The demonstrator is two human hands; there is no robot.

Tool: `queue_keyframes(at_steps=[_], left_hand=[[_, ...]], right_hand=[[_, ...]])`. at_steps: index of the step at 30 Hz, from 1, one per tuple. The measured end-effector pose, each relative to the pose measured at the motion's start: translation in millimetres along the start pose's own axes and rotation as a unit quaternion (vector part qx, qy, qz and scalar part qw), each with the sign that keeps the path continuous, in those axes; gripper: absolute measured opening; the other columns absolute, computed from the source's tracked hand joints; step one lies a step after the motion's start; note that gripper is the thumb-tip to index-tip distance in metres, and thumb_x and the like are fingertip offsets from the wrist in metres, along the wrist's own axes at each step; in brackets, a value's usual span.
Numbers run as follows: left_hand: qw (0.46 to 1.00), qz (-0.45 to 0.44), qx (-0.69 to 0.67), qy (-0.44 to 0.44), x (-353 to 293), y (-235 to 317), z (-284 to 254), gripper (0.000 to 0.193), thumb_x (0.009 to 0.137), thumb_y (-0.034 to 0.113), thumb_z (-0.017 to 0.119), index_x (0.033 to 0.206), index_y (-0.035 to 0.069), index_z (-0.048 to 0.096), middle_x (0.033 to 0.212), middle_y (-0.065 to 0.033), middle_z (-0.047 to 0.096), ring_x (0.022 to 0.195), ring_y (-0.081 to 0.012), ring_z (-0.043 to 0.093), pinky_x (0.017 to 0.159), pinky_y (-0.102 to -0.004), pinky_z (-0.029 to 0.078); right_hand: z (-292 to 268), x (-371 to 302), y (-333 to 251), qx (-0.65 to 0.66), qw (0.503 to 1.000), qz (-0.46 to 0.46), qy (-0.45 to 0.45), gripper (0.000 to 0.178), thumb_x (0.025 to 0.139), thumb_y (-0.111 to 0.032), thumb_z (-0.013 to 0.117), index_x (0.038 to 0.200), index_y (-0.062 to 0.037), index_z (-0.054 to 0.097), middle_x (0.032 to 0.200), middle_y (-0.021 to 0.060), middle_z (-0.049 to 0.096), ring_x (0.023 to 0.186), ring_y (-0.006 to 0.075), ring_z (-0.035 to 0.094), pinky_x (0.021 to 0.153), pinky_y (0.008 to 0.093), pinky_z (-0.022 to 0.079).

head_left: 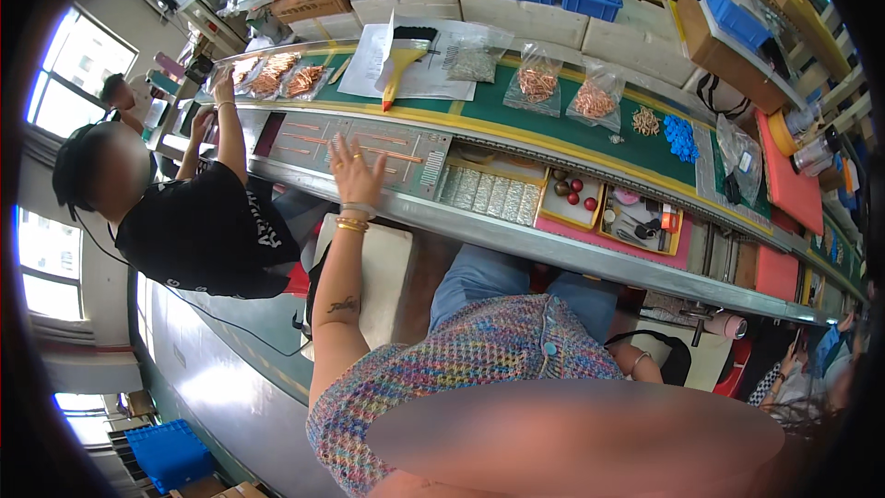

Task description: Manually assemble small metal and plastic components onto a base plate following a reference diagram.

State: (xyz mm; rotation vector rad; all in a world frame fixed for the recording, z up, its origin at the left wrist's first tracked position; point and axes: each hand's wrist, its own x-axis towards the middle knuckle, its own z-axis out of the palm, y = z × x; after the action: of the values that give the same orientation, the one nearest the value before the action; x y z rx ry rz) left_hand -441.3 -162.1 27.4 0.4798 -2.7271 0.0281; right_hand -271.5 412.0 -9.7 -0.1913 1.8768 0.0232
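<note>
My left hand (355, 175) is open with its fingers spread, over the right part of a grey slotted plate (419, 169). It holds nothing that I can see; whether it touches the plate I cannot tell. Several thin copper rods (383, 139) lie in rows on that plate, beside and beyond my fingers. Low on the right, close to my jeans, my right hand (623, 353) shows only in part below a bracelet, its fingers hidden. Beyond the plate, a brush (395, 81) with a yellow handle lies on white paper sheets (359, 69).
On the green bench (479, 103) lie bags of copper pieces (537, 85), a clear bag (473, 65) and blue pieces (680, 138). Open trays hold silvery packets (490, 195), red balls (574, 186) and small tools (636, 224). A co-worker (207, 231) reaches toward copper pieces at left.
</note>
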Motion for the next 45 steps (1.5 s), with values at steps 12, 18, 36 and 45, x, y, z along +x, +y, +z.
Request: queue_keyframes(at_steps=[12,18,36,45], left_hand=[[0.993,0.031,-0.035,-0.109,-7,-44,13,0.066,0.090,0.053,0.040,0.131,0.002,0.047,0.148,-0.0171,0.026,0.139,-0.0406,0.009,0.109,-0.0536,0.012],[0.967,0.165,-0.141,-0.130,-15,27,-36,0.056,0.084,0.042,0.057,0.122,0.001,0.054,0.141,-0.0182,0.036,0.135,-0.0415,0.020,0.106,-0.0520,0.023],[0.995,0.033,-0.058,-0.075,166,64,55,0.058,0.080,0.023,0.060,0.131,0.001,0.042,0.085,-0.0153,0.065,0.072,-0.0313,0.063,0.066,-0.0409,0.051],[0.986,0.006,-0.166,0.015,170,61,58,0.057,0.088,0.019,0.050,0.137,-0.003,0.031,0.086,-0.0220,0.063,0.070,-0.0355,0.062,0.061,-0.0426,0.050]], right_hand=[[-164,-69,-87,0.168,0.950,-0.264,-0.019,0.028,0.091,-0.021,0.049,0.113,-0.0060,0.058,0.104,0.0032,0.066,0.091,0.0121,0.063,0.076,0.0281,0.051],[-262,-76,-145,0.085,0.907,-0.394,0.120,0.026,0.089,-0.020,0.054,0.111,-0.0078,0.058,0.103,0.0045,0.066,0.092,0.0162,0.063,0.083,0.0299,0.047],[-513,61,-245,-0.059,0.738,-0.278,0.612,0.020,0.075,-0.028,0.067,0.084,-0.0097,0.065,0.073,0.0058,0.064,0.082,0.0278,0.060,0.079,0.0390,0.044],[-526,54,-213,-0.086,0.716,-0.197,0.664,0.038,0.074,-0.033,0.068,0.105,-0.0109,0.061,0.097,0.0066,0.063,0.100,0.0258,0.056,0.085,0.0373,0.044]])
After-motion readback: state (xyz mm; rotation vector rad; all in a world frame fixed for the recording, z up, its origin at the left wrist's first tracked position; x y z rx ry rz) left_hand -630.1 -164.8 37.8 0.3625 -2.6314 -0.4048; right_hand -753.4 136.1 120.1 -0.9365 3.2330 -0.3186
